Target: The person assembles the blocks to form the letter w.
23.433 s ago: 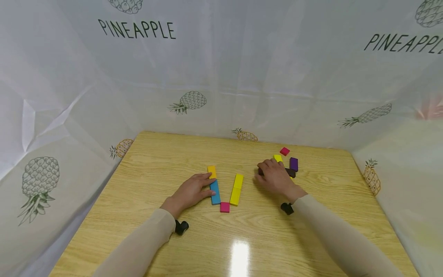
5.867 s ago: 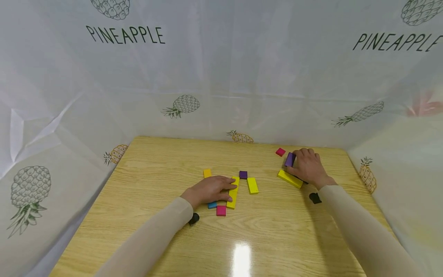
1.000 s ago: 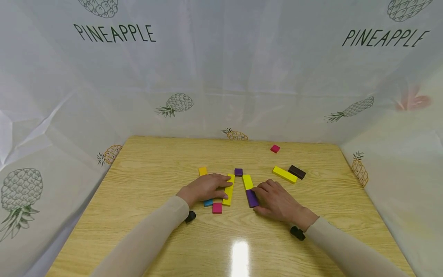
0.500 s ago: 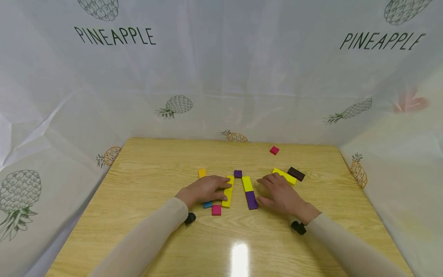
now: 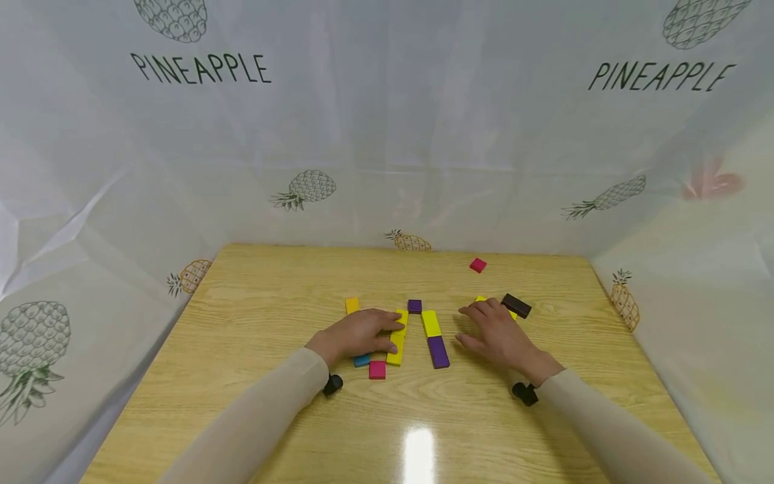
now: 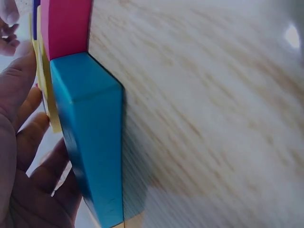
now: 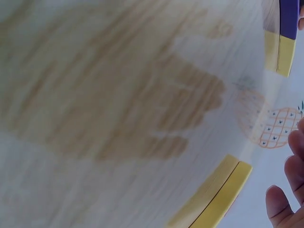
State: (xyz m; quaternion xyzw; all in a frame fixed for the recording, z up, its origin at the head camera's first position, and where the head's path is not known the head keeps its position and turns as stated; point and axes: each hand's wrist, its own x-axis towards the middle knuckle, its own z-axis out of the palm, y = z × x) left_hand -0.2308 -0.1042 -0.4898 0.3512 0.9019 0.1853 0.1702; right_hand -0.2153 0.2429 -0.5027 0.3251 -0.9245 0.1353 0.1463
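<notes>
In the head view my left hand (image 5: pixel 358 334) reaches over a blue block (image 5: pixel 361 361), with fingertips resting on two yellow blocks (image 5: pixel 397 338) laid end to end. An orange block (image 5: pixel 352 305) shows beyond that hand and a pink block (image 5: pixel 377 370) in front. The left wrist view shows the blue block (image 6: pixel 92 137) large, its end meeting the pink block (image 6: pixel 69 26). My right hand (image 5: pixel 500 335), fingers loosely spread and holding nothing, partly covers a loose yellow block (image 5: pixel 480 298). Left of it lie a yellow block (image 5: pixel 431 323) and a purple block (image 5: pixel 438 352), end to end.
A small purple block (image 5: pixel 414 306) sits between the tops of the two yellow rows. At the right lies a black block (image 5: pixel 517 306), and farther back a pink block (image 5: pixel 478 265). A printed curtain (image 5: pixel 387 121) borders the wooden table (image 5: pixel 290 269).
Since about six seconds ago the purple block has come from the right to below the single yellow block. In the last second my right hand has let go of it and moved right. The left hand stays.
</notes>
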